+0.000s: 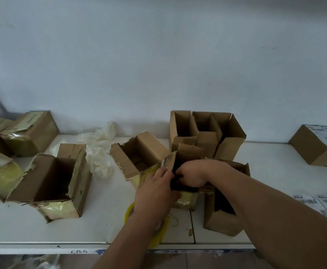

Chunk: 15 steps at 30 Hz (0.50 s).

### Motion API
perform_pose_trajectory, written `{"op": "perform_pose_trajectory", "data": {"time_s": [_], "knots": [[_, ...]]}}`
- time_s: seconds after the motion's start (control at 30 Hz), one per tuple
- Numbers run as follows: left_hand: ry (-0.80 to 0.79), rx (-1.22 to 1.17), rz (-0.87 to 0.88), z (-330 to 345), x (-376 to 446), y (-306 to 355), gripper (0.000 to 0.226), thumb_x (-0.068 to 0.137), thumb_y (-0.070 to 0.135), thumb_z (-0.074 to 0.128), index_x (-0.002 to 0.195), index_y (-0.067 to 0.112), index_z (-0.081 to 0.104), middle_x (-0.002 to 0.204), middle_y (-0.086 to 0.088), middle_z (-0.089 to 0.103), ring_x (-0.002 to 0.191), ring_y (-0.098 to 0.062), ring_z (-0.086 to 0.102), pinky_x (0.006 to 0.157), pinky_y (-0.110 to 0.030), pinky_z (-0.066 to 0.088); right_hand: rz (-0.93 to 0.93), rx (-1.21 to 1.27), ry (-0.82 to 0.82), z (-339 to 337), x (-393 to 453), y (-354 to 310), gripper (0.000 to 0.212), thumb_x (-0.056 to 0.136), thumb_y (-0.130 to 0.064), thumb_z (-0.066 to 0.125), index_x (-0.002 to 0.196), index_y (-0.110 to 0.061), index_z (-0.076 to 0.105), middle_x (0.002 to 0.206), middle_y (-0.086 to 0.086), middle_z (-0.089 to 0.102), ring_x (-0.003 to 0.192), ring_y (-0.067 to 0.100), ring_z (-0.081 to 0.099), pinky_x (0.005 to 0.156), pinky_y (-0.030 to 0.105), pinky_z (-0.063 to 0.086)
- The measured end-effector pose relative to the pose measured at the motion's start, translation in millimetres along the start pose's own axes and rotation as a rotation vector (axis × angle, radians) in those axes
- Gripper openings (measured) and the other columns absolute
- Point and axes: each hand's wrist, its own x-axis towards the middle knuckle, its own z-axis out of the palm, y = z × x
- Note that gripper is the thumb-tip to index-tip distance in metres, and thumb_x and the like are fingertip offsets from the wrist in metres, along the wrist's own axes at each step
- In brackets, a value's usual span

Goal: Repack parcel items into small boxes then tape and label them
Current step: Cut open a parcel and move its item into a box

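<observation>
At the middle of the white tabletop (pixel 104 220), both hands meet over a small open box (pixel 186 158) with yellowish tape on its lower front. The left hand (pixel 155 193) and the right hand (pixel 192 174) both have their fingers curled around a dark item (pixel 175 181) at the box's mouth; the item is mostly covered by the hands, so its shape and kind cannot be made out. How far it sits inside the box is also hidden.

Just right of that box stands another open brown box (pixel 221 220), its inside dark and partly blocked by the right forearm. Below the left wrist, a yellow tape roll (pixel 128 211) shows only as an arc, the rest hidden under the arm.

Behind the small box, against the wall, stand three empty upright cartons (pixel 207 131) touching one another. Left of the small box lies a torn open box (pixel 139 152), and farther left a larger torn box (pixel 50 183) with ragged taped flaps. Between those two lies crumpled white plastic wrap (pixel 100 148).

Far left of the small box, taped parcels (pixel 26 133) are stacked and cut off by the frame edge. Far right, a labelled carton (pixel 318 144) is cut off too, and near it lie label sheets (pixel 320 202), their print too blurred to read.
</observation>
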Motion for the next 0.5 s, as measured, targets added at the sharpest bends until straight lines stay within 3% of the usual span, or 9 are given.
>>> {"op": "perform_pose_trajectory", "data": {"time_s": [0.17,0.33,0.5], "knots": [[0.03,0.025,0.012,1,1,-1,0.047,0.087,0.048,0.063,0.13,0.039,0.046,0.137,0.017,0.045,0.116,-0.009,0.049,0.094,-0.03,0.048,0.011,0.003,-0.113,-3,7,4,0.029,0.098,-0.031,0.049,0.124,-0.024,0.058,0.107,-0.002,0.059,0.095,0.017,0.058,0.086,0.033,0.045],[0.016,0.02,-0.002,3,6,-2,0.047,0.084,0.05,0.066,0.127,0.04,0.047,0.132,0.018,0.048,0.112,-0.007,0.051,0.092,-0.029,0.05,-0.002,0.016,-0.176,-2,15,5,0.014,0.097,-0.026,0.05,0.109,-0.026,0.056,0.098,-0.002,0.059,0.089,0.018,0.059,0.081,0.031,0.046],[0.017,0.052,0.01,4,5,-1,0.047,0.085,0.051,0.065,0.127,0.04,0.047,0.133,0.018,0.046,0.112,-0.006,0.049,0.09,-0.027,0.049,0.009,-0.043,-0.203,-4,19,6,0.023,0.098,-0.024,0.048,0.117,-0.017,0.06,0.108,0.004,0.062,0.096,0.022,0.059,0.087,0.035,0.048]]}}
